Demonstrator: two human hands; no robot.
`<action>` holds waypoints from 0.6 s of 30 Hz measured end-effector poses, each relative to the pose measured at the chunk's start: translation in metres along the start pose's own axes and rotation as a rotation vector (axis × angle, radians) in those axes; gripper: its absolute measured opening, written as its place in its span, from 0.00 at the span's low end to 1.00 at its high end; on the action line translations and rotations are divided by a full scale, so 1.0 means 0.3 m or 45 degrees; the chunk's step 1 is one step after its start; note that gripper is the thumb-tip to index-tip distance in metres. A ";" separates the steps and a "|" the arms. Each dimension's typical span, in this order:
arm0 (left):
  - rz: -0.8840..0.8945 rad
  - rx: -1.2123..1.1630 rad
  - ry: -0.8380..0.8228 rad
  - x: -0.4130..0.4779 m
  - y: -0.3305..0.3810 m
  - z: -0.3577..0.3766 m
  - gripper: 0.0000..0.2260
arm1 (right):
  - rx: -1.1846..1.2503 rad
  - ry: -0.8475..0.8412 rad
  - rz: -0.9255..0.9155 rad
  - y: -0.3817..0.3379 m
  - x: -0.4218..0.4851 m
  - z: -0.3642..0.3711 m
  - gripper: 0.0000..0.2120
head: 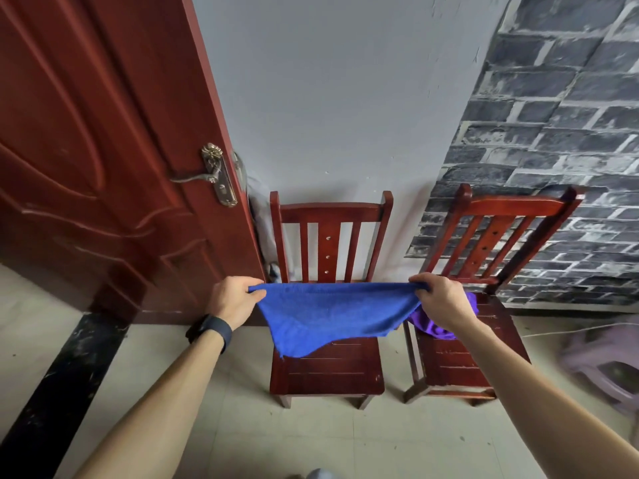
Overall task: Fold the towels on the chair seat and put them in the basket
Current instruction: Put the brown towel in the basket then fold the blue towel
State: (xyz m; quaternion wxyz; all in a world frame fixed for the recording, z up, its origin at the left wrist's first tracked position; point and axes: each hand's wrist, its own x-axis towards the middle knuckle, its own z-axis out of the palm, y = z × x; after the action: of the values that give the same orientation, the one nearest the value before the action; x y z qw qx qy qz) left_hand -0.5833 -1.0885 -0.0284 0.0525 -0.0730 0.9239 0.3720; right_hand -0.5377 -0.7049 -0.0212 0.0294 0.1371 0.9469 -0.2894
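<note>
Head | left hand [235, 300] + right hand [444, 302] pinching 1 blue towel [328, 316] | 1 purple towel [430, 328] | 2 chairs [328, 375] | tile floor [311, 444], red door [103, 150] left

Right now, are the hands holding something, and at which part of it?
Yes, the blue towel. The left hand pinches its upper left corner and the right hand its upper right corner; it hangs between them.

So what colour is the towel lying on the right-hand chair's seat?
The towel is purple; the head view shows it, partly hidden behind the right hand.
</note>
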 end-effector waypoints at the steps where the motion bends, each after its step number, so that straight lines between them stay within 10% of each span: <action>1: 0.006 0.088 0.030 -0.002 -0.016 0.002 0.04 | -0.024 0.021 0.006 0.001 -0.005 0.018 0.17; 11: -0.078 0.393 -0.085 -0.119 -0.262 0.107 0.06 | 0.030 0.067 0.205 0.117 -0.205 0.257 0.16; 18: -0.079 0.646 -0.312 -0.206 -0.370 0.188 0.09 | -0.269 -0.299 0.233 0.252 -0.268 0.409 0.14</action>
State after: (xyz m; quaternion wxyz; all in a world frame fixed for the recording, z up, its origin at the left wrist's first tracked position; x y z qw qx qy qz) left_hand -0.5009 -1.1225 -0.1351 0.1917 -0.0403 0.9715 0.1333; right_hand -0.4426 -0.7326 -0.1532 0.1801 0.1843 0.9456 -0.1983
